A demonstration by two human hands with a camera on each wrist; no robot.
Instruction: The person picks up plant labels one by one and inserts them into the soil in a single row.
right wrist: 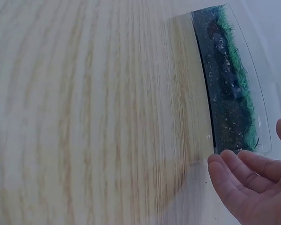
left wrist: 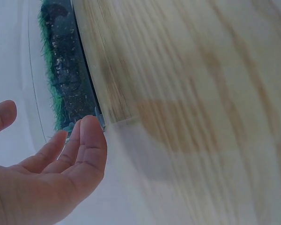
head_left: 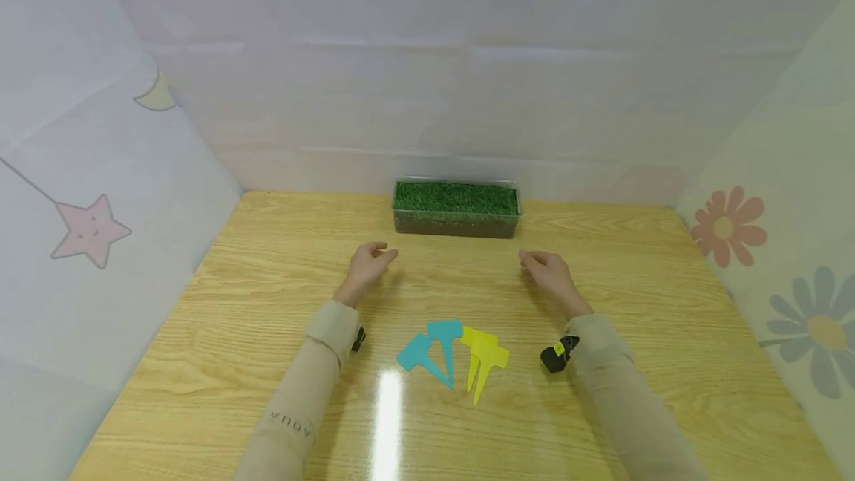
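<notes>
A clear rectangular planter box (head_left: 456, 227) with dark soil and green artificial grass (head_left: 456, 197) stands at the back of the table. My left hand (head_left: 367, 266) hovers just in front of the box's left end, its fingers loosely bent around nothing. Mirroring it, my right hand (head_left: 549, 273) is near the right end, also holding nothing. In both wrist views the fingers appear apart from the thumb. Between the forearms lie two blue plant labels (head_left: 445, 331) and two yellow plant labels (head_left: 490, 355), pointed ends toward me and partly overlapping.
The wood-grain table (head_left: 267, 266) meets a pale cloth backdrop (head_left: 427, 110) behind the box. Printed side sheets flank it left and right. Each wrist wears a small black device (head_left: 556, 356). A bright light reflection (head_left: 387, 421) shows on the tabletop near the front.
</notes>
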